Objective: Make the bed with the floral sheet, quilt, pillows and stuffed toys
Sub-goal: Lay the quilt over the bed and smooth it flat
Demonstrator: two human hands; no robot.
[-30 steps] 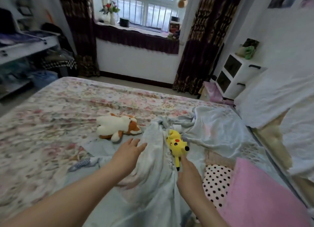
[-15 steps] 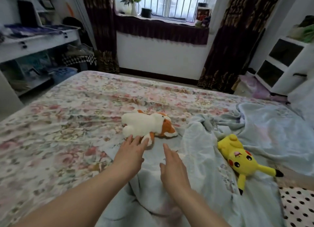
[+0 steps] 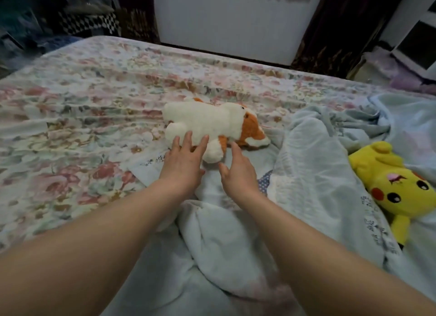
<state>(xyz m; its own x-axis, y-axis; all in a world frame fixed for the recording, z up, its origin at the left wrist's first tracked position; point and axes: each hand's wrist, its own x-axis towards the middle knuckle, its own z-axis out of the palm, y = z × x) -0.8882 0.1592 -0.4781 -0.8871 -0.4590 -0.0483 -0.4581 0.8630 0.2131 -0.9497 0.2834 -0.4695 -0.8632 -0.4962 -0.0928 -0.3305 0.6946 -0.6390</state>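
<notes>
Fingers [image 3: 188, 142] of your left hand [image 3: 181, 167] are spread, their tips resting on the near edge of the white-and-orange plush dog [image 3: 207, 124]. Your right hand [image 3: 238, 171] is just beside it on the right — fingers loosely open, gripping nothing, its tips close to the dog's near white paw; you cannot tell whether they touch. The dog lies on its side on the floral sheet [image 3: 82, 107], which covers the left and far part of the bed, smooth with faint ripples. A pale blue quilt [image 3: 236, 249] is bunched in soft folds under your forearms and off to the right. On it, at the right edge, lies a fuzzy yellow stuffed toy [image 3: 391, 188] — face up, red cheeks, black eyes.
</notes>
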